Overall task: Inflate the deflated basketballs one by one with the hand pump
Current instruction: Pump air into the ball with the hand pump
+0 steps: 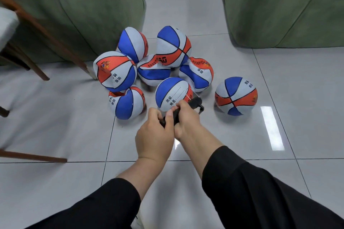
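Observation:
A black hand pump [194, 103] points away from me over the tiled floor. My left hand [155, 134] grips its near handle end, and my right hand [187, 117] grips the barrel just ahead of it. The pump's far tip sits at a blue, white and orange basketball [171, 93]; a thin needle seems to reach the ball. Behind it lies a pile of several dented, deflated basketballs [115, 70] in the same colours. One round ball [236, 96] stands apart on the right.
Two green upholstered sofas [89, 24] [283, 9] flank a tiled gap behind the balls. Wooden chair legs [42, 39] slant in from the left, one lying low near the floor at the left edge.

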### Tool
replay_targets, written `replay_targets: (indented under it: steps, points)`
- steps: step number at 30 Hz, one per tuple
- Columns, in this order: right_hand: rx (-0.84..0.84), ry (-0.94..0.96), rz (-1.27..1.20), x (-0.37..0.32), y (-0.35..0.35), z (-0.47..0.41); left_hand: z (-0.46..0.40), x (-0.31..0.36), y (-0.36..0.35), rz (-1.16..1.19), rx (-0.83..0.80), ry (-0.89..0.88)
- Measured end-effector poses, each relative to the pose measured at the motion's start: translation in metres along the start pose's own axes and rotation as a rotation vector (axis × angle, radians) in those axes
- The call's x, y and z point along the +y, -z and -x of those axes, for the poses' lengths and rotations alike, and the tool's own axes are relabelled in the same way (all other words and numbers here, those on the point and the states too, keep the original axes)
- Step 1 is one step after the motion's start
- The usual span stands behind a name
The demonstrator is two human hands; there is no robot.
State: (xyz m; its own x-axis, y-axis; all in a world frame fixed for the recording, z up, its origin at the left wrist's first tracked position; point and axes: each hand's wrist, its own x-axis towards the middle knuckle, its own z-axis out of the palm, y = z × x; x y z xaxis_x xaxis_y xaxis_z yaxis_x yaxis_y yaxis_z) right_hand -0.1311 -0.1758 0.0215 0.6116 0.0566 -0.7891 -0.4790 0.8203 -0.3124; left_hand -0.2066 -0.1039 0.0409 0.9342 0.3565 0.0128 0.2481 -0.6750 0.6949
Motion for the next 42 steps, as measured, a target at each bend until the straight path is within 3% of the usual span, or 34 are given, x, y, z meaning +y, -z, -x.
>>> replay_targets:
  steps: [4, 8, 13, 19, 25, 31, 35, 42]
  points:
    - [-0.011, -0.02, 0.016, -0.005, -0.001, -0.006, -0.005, 0.006, -0.004, -0.069, -0.066, -0.003]
    - [-0.063, -0.049, 0.024, -0.031, 0.003, -0.02, -0.004, 0.014, -0.002, -0.078, -0.067, -0.119]
    - [0.027, 0.0, 0.002, -0.07, 0.023, -0.041, 0.002, 0.01, 0.007, -0.053, -0.029, -0.285]
    - [-0.059, -0.128, -0.061, -0.032, 0.015, -0.038, -0.009, 0.012, -0.001, -0.094, -0.003, -0.225]
    - [-0.05, -0.122, 0.022, -0.012, 0.0, -0.019, -0.015, 0.014, -0.005, -0.163, -0.042, -0.101]
    - [-0.132, -0.133, 0.011, -0.037, 0.003, -0.029, -0.01, 0.016, 0.0, -0.129, -0.044, -0.231]
    - [-0.014, -0.058, -0.006, -0.067, 0.02, -0.041, -0.004, 0.013, 0.004, -0.106, -0.009, -0.353]
    - [-0.019, -0.134, -0.037, -0.034, 0.022, -0.043, -0.011, 0.01, -0.001, -0.144, -0.006, -0.296]
